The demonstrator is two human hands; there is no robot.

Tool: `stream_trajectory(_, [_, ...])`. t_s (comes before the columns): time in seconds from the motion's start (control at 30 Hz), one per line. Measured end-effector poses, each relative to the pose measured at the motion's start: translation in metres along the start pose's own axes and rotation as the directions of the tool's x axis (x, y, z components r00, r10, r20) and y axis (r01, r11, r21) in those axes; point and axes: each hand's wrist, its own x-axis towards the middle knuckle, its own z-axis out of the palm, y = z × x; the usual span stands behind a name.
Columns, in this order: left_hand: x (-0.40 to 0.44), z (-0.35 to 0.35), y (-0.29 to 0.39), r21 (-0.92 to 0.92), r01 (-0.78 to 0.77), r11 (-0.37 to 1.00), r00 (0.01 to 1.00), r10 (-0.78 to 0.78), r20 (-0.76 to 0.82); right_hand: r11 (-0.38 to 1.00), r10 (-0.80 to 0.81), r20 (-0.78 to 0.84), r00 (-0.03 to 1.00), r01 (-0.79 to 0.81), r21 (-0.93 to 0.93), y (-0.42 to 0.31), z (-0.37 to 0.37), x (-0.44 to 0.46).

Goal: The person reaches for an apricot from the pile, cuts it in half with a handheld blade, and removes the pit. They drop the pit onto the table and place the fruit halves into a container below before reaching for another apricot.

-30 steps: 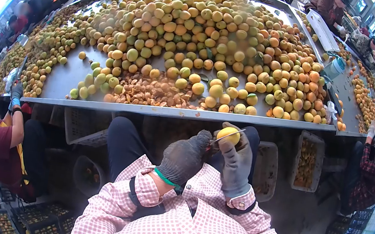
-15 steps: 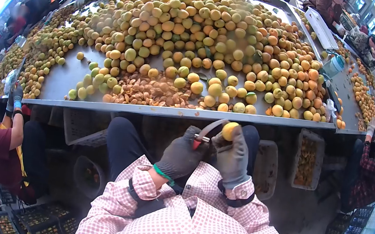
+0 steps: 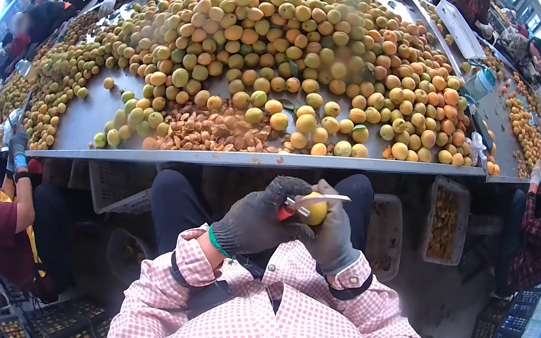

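So a big metal worktop (image 3: 76, 128) is seen up front, smooth, grey and edged with a straight raised rim. Most of it is buried under a huge pile of fruit (image 3: 288, 40), roundish, smooth-looking stuff in yellow, orange and green. Below that, a pink-and-white checked shirt (image 3: 289, 331) is worn, soft cotton-looking fabric, kinda wrinkled. Near the rim, a low heap of flat, brownish-orange pieces (image 3: 217, 132) is spread out, all rough and flaky.

Both hands are covered by grey gloves; the left hand (image 3: 257, 217) is in a knitted one with a green cuff, the right hand (image 3: 332, 240) in a smoother-looking one. The left grip is closed around the red handle of a slim, curved knife (image 3: 335, 198). The right grip is clamped on one round yellow fruit (image 3: 315, 211), held between the hands, just below the rim. The blade is angled across it; whether the skin is cut can't be told.
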Motion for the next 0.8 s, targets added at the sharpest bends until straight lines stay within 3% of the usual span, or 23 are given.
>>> stream_trajectory(0.03, [0.001,-0.001,0.000,0.080,-0.026,0.996,0.999,0.023,0.043,1.000,0.001,-0.001,1.000,-0.001,0.000,-0.001,-0.002,-0.001])
stream_trajectory(0.07, [0.003,-0.003,0.000,0.159,-0.056,0.986,0.995,0.043,0.086,0.943,-0.120,0.151,0.981,0.161,-0.292,-0.001,-0.004,-0.002])
stream_trajectory(0.1, [0.003,-0.005,0.000,0.159,-0.055,0.986,0.995,0.042,0.086,0.780,-0.185,0.327,0.927,0.341,-0.525,-0.002,-0.005,-0.003])
stream_trajectory(0.13, [0.004,-0.008,0.000,0.206,-0.048,0.977,0.994,0.026,0.106,0.218,-0.215,0.536,0.816,0.575,-0.788,-0.011,-0.007,0.000])
stream_trajectory(0.23, [0.007,-0.015,0.007,0.291,-0.063,0.955,0.989,0.021,0.144,0.314,-0.271,0.544,0.794,0.607,-0.730,-0.013,0.003,-0.010])
stream_trajectory(0.3, [0.012,-0.018,0.011,0.326,-0.085,0.942,0.986,0.033,0.164,0.323,-0.191,0.505,0.842,0.540,-0.777,-0.015,0.003,-0.016])
stream_trajectory(0.37, [0.019,-0.020,0.013,0.297,-0.243,0.923,0.957,0.178,0.230,0.359,-0.290,0.575,0.765,0.644,-0.676,-0.014,0.005,-0.022])
stream_trajectory(0.4, [0.021,-0.020,0.017,0.295,-0.243,0.924,0.956,0.177,0.232,0.511,-0.146,0.461,0.875,0.466,-0.723,-0.016,0.010,-0.027])
stream_trajectory(0.53, [0.025,-0.019,0.024,0.431,-0.307,0.849,0.922,0.153,0.356,0.599,-0.150,0.410,0.900,0.412,-0.687,-0.001,0.003,-0.024])
stream_trajectory(0.6, [0.022,-0.015,0.020,0.456,-0.333,0.825,0.914,0.165,0.370,0.311,-0.365,0.430,0.826,0.543,-0.780,0.011,-0.004,-0.027])
stream_trajectory(0.63, [0.020,-0.010,0.016,0.384,-0.284,0.878,0.945,0.188,0.269,0.312,-0.367,0.429,0.825,0.544,-0.779,0.011,0.005,-0.027])
stream_trajectory(0.67, [0.019,-0.006,0.013,0.305,-0.241,0.921,0.966,0.199,0.162,0.294,-0.491,0.345,0.800,0.525,-0.798,0.007,0.019,-0.028])
stream_trajectory(0.7, [0.016,-0.001,0.012,0.306,-0.240,0.921,0.966,0.197,0.165,0.283,-0.603,0.255,0.756,0.501,-0.818,0.005,0.028,-0.027])
stream_trajectory(0.73, [0.015,0.004,0.011,0.255,-0.204,0.945,0.978,0.186,0.095,0.197,-0.657,0.285,0.698,0.523,-0.829,0.004,0.028,-0.021])
stream_trajectory(0.8, [0.013,0.013,0.010,0.200,-0.169,0.965,0.986,0.166,0.030,0.151,-0.689,0.262,0.675,0.488,-0.859,0.009,0.020,-0.016])
